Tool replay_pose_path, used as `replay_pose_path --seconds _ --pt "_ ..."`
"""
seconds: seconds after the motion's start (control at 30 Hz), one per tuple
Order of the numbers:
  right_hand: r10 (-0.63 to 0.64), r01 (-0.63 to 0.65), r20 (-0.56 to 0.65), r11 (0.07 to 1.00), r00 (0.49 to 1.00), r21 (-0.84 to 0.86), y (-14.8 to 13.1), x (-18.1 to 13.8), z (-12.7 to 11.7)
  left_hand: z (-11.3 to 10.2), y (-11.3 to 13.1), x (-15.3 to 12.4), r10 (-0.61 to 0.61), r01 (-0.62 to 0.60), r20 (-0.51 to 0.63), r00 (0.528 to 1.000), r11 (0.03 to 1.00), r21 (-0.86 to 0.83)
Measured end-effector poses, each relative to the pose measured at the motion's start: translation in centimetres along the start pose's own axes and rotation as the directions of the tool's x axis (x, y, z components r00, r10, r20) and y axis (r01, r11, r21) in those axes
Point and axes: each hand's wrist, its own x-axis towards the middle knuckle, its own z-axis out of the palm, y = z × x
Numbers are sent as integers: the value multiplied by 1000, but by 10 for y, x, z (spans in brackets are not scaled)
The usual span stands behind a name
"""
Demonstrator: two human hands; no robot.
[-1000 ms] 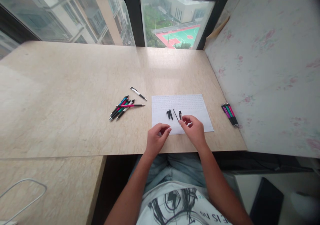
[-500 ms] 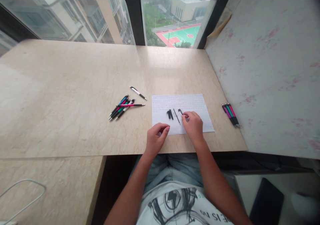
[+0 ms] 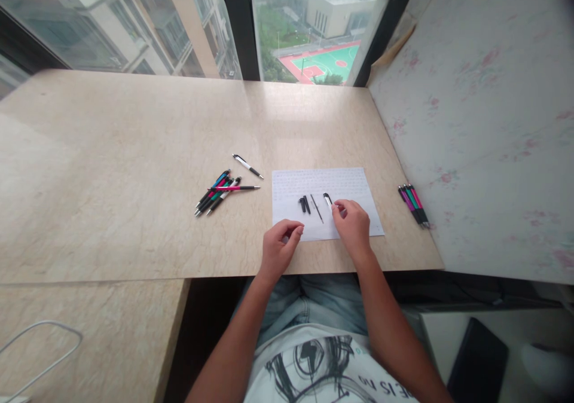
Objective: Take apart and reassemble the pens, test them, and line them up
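A white pen barrel with a black clip (image 3: 328, 200) lies on the written sheet of paper (image 3: 287, 182), and the fingers of my right hand (image 3: 353, 223) are closed on its near end. To its left on the sheet are a thin dark pen refill (image 3: 317, 208) and small black pen parts (image 3: 304, 205) side by side. My left hand (image 3: 281, 246) rests over the sheet's near left corner, thumb and fingers pressed together. Whatever its fingertips may hold is too small to make out.
Left of the sheet lies a pile of several click pens (image 3: 217, 194), with a white and black pen (image 3: 248, 167) just beyond. Several coloured pens (image 3: 413, 205) lie by the wall at right. The desk's front edge (image 3: 314, 273) runs before my lap.
My right hand has shifted slightly right with the pen barrel, which has turned to point more away from me. My left hand has hardly moved.
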Motion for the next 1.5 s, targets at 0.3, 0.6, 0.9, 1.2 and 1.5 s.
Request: replay_pose_path --seconds 0.3,0.6,0.9,1.2,1.5 --pt "-21 24 55 998 998 -56 -14 -5 2 0 -2 0 2 -2 15 1000 1000 20" --pt "-28 27 -6 880 1000 474 -27 -34 -13 0 1 0 -2 2 13 1000 1000 -31" --pt "-188 98 112 832 976 547 -26 -50 3 -2 7 -5 47 -42 68 997 997 -72" --pt "-203 130 91 850 975 510 -27 -51 2 0 6 -3 15 -15 55 998 1000 -5" --pt "31 -23 -29 970 999 241 -19 -40 -10 0 4 -2 -23 26 52 998 997 -72"
